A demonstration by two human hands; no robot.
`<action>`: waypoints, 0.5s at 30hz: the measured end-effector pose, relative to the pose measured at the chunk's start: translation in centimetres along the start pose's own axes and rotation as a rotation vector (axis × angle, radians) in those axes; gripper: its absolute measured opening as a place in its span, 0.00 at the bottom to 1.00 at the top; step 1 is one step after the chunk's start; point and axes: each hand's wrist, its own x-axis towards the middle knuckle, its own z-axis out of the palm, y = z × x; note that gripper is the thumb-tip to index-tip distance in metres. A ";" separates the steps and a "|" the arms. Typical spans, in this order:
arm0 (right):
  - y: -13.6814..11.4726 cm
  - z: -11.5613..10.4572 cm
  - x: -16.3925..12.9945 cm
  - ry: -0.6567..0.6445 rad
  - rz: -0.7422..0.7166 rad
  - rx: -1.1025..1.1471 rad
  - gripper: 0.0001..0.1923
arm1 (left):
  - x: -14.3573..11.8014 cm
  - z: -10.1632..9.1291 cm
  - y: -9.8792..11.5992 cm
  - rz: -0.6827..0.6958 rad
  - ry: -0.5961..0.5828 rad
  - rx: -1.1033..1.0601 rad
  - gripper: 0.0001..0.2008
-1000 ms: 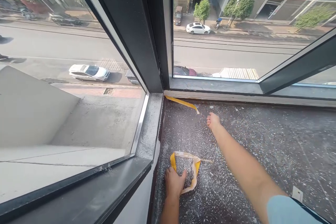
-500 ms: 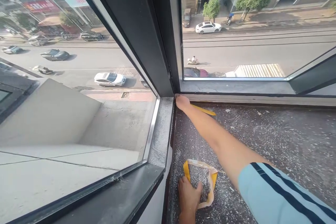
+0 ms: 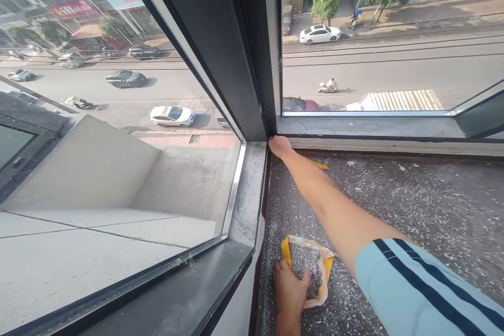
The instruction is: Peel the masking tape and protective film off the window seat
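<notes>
The right hand [image 3: 280, 145] has been carried from mid-sill into the window-frame corner, where the yellow tape strip [image 3: 318, 164] begins; its fingers' grip cannot be told. The loose tape loop [image 3: 309, 268] is pinned to the speckled windowsill [image 3: 413, 205] by the left hand [image 3: 290, 289], fingers closed on it.

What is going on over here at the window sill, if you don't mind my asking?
A person is peeling yellow tape off a speckled sill. The right hand reaches into the corner of the window frame, at the end of a tape strip along the back edge. The left hand rests on a loose loop of tape.
</notes>
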 end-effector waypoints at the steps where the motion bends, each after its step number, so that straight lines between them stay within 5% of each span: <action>1: 0.1 0.2 -0.1 0.024 0.007 -0.001 0.17 | 0.0 0.0 0.0 0.000 0.002 0.000 0.19; 15: 0.8 1.8 -0.2 0.163 0.142 0.112 0.13 | -0.1 0.2 -0.3 -0.015 0.003 -0.027 0.20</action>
